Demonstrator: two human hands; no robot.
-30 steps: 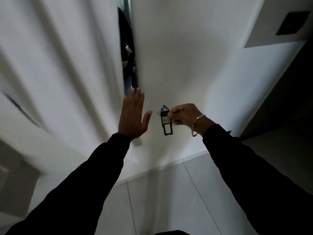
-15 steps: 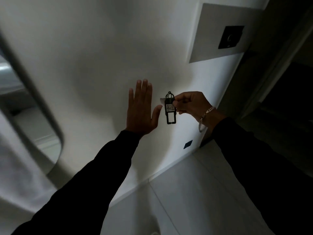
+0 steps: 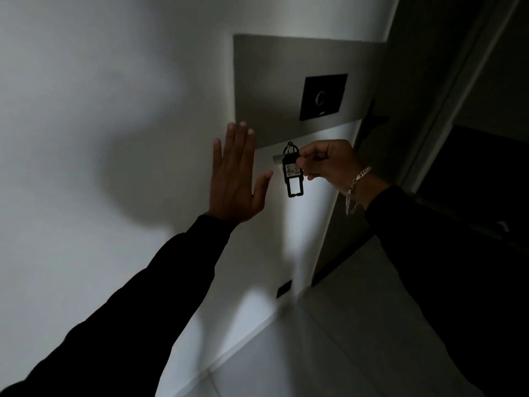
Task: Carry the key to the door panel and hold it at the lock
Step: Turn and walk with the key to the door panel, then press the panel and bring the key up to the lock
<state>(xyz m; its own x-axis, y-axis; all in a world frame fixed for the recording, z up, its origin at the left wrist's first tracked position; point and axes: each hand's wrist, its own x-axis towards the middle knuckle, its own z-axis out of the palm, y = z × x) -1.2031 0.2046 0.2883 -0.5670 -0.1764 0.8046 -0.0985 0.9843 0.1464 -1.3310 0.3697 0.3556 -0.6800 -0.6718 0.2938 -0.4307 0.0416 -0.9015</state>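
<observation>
One small key (image 3: 278,159), pale and flat with only a short stub of it showing, sits just right of the frame's centre, pinched between the thumb and curled fingers of the right hand (image 3: 329,164). From it hangs one black plastic key fob (image 3: 292,176), a narrow upright tag with a white label bearing handwritten characters that look like "402", an open rectangular window at its lower end and a thin wire loop at the top. The key and fob are held just below the lower edge of one flat grey rectangular door panel (image 3: 274,81) in the upper middle of the frame; whether the key touches the wall cannot be told. On that panel, towards its right side, is one black square lock plate (image 3: 323,97) with a faint curved mark at its centre, well above the key. One silver chain bracelet (image 3: 356,186) circles the right wrist. The left hand (image 3: 236,179), left of the fob, is spread flat with fingers straight up and thumb angled towards the fob, holding nothing; whether its palm presses on the white wall (image 3: 100,110) cannot be told. Two black sleeves run in from the lower corners. One small dark rectangle (image 3: 284,288) sits low on the wall, near the pale tiled floor (image 3: 329,353).
</observation>
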